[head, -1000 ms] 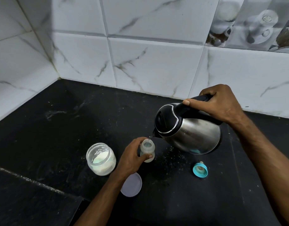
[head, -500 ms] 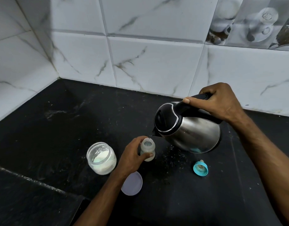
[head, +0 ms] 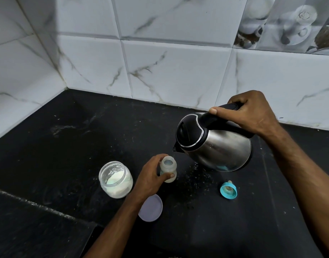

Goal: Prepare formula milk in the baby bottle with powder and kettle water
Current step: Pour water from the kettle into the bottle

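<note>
A small translucent baby bottle (head: 168, 165) stands uncapped on the black counter, and my left hand (head: 150, 178) grips its side. My right hand (head: 250, 113) holds the black handle of a steel kettle (head: 213, 144), lifted and tilted left. The kettle's spout hangs just above and right of the bottle's mouth, with a thin stream of water between them. An open glass jar (head: 116, 179) with white powder sits left of my left hand. The bottle's teal cap with its teat (head: 228, 190) lies on the counter to the right.
A round pale lilac lid (head: 151, 208) lies flat below my left wrist. The black counter (head: 67, 146) carries scattered specks and drops near the bottle. White marbled tile walls close the back and left; a counter step runs along the lower left.
The kettle has lifted slightly, with its spout still over the bottle's mouth. Both hands keep their grips; bottle, jar, lid and cap stay where they were.
</note>
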